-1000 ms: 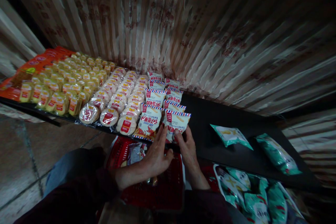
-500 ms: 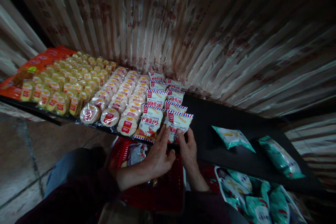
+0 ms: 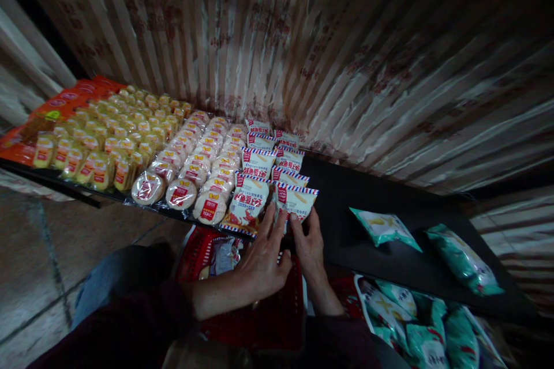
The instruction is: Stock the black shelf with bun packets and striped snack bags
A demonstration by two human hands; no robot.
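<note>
A white snack bag (image 3: 296, 200) with a red-and-blue striped edge stands at the front of the right-hand row. My left hand (image 3: 263, 265) touches its lower left side with fingers stretched out and the thumb apart. On its lower right, my right hand (image 3: 310, 245) grips the bag, thumb on the front and fingers along the side. The bag's lower part is partly covered by my fingers. Just left of it stands a matching snack bag (image 3: 246, 203), close to my left fingertips. More bags of this kind stand behind both in two rows.
Round wrapped rice crackers (image 3: 210, 207) and yellow packets (image 3: 101, 170) fill the black shelf (image 3: 333, 213) to the left, with orange bags (image 3: 64, 106) beyond. Two green bags (image 3: 385, 226) lie at right. Below are a red basket (image 3: 277, 323) and a box of green bags (image 3: 426, 343). A striped curtain (image 3: 268, 40) hangs behind.
The fingers of both hands have shifted slightly on the front right snack bag, whose lower front now looks more covered. The other goods stay where they were.
</note>
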